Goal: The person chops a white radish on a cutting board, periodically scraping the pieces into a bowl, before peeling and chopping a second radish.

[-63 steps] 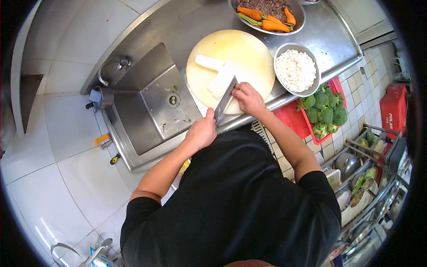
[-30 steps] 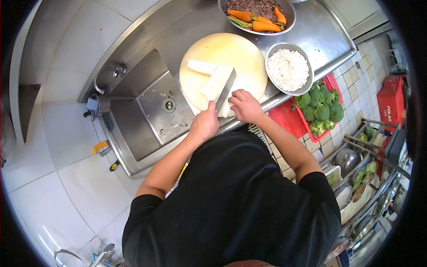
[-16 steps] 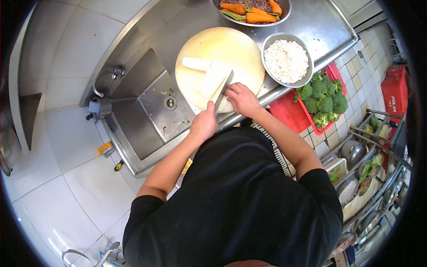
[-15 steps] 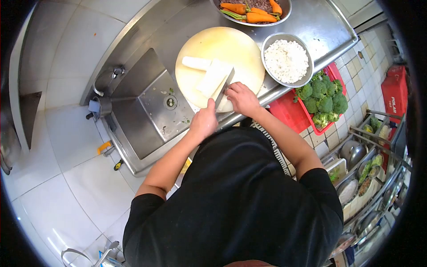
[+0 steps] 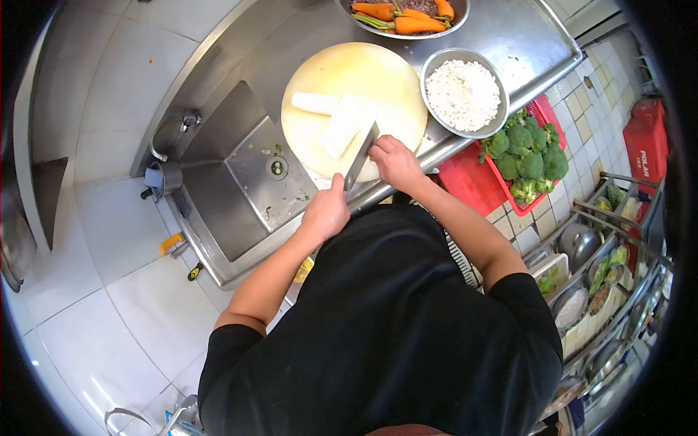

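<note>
My left hand (image 5: 326, 210) is closed round the handle of a knife (image 5: 361, 157), whose broad blade points up and away over the near part of a round cutting board (image 5: 400, 69). At the blade's right side, my right hand (image 5: 397, 164) has its fingers curled in close to the metal; whatever they hold is hidden. Just left of the blade lie pale, smooth slabs of a white food (image 5: 342, 131), perhaps white radish. A longer white piece (image 5: 314, 102) rests behind them on the board.
Right of the board stands a metal bowl of white diced pieces (image 5: 465, 96). Another bowl (image 5: 465, 25) behind holds carrots (image 5: 419, 25). A steel sink (image 5: 247, 185) lies left. Broccoli (image 5: 531, 149) fills a red basket (image 5: 515, 206) below the counter edge at right.
The knife and my left hand have shifted slightly toward me, and the blade now stands farther from the white slabs. My right hand stays beside the blade. The whole view has shifted slightly.
</note>
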The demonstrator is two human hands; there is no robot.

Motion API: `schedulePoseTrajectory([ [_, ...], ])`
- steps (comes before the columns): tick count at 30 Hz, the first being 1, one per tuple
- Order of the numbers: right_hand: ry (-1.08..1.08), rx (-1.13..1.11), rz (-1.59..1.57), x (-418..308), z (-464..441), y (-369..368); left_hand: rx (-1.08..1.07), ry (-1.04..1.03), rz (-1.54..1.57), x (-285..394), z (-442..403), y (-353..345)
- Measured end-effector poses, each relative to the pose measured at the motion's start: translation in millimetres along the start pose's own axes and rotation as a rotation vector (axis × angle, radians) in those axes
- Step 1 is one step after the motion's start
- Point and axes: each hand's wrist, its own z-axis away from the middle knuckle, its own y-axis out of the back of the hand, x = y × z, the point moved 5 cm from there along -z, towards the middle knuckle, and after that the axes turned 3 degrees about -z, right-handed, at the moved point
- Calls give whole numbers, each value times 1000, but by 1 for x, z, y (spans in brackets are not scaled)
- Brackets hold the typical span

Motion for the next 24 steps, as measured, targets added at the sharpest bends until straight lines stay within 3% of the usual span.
schedulePoseTrajectory([
  [3, -9, -10, 11, 0, 0, -1, 58, -34, 20, -1, -17, -13],
  [9, -151, -97, -73, 7, 3, 7, 179, -88, 88, -5, -16, 25],
  [16, -4, -39, 28, 4, -17, 21, 326, -57, 209, -23, 11, 44],
  [19, -19, 63, -42, 14, -20, 28, 381, -90, 186, -27, 20, 45],
  [22, -255, 475, -239, 16, -21, 71, 402, -99, 170, -35, 27, 35],
  [24, -141, 443, -140, -2, -37, 100, 391, -109, 169, -42, 28, 18],
])
